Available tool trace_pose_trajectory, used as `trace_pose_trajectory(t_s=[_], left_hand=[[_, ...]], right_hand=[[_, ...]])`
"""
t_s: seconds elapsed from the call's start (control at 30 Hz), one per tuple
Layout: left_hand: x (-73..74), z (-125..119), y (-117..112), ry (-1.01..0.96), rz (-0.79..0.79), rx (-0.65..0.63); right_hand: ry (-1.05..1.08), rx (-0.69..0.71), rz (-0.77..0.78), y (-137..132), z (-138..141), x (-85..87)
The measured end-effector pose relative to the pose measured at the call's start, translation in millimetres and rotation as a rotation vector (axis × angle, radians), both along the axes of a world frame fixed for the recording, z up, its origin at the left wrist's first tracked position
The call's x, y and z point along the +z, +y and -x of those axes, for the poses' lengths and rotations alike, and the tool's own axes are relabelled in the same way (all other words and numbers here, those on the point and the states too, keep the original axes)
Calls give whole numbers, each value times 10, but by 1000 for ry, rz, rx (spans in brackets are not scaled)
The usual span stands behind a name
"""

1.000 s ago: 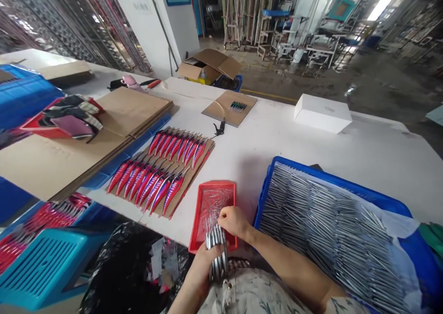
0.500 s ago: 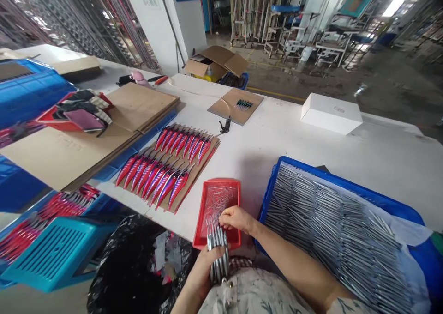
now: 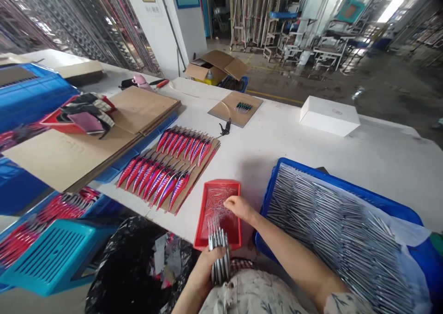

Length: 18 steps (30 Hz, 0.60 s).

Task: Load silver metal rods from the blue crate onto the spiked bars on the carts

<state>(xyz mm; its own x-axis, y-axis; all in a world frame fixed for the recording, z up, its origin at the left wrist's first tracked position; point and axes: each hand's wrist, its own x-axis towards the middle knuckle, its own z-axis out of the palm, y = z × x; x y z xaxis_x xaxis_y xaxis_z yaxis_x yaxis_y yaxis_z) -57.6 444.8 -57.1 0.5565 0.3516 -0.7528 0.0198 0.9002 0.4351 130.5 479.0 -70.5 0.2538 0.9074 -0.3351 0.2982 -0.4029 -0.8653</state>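
Observation:
My left hand (image 3: pixel 204 267) is closed around a bundle of silver lure bodies (image 3: pixel 219 255), held upright at the table's near edge with thin wires sticking out of their tops. My right hand (image 3: pixel 238 207) reaches into the small red tray (image 3: pixel 204 233), its fingers pinched among the loose thin wire pins (image 3: pixel 216 202) there; what the fingers hold is too small to make out. The tray lies just left of a big blue crate (image 3: pixel 332 181) filled with rows of silver lure bodies (image 3: pixel 339 231).
Two rows of red-purple painted lures (image 3: pixel 166 164) lie on a cardboard sheet left of the tray. Further left are stacked cardboard sheets (image 3: pixel 69 157), blue crates and a black rubbish bag (image 3: pixel 138 268). A white box (image 3: pixel 328 115) and a small cardboard with green pieces (image 3: pixel 237 107) sit farther back.
My right hand has moved away from the top of the bundle and further up into the red tray. The left hand with the bundle has stayed about where it was.

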Motion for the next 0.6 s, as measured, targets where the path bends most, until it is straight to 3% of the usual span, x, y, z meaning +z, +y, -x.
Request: trace_pose_trajectory(t_s=[0.17, 0.27, 0.4, 0.5, 0.6], left_hand=[[-11, -24, 1, 52, -30, -27], [-20, -28, -21, 60, -64, -46], [-43, -3, -49, 10, -77, -49], [-57, 19, -42, 22, -71, -28], [-64, 12, -21, 31, -67, -28]], right_hand=[[60, 133, 69, -191, 320, -9], [-67, 38, 19, -107, 314, 43], [-100, -82, -55, 105, 38, 142], [5, 21, -30, 111, -91, 150], [303, 140, 106, -42, 8, 97]])
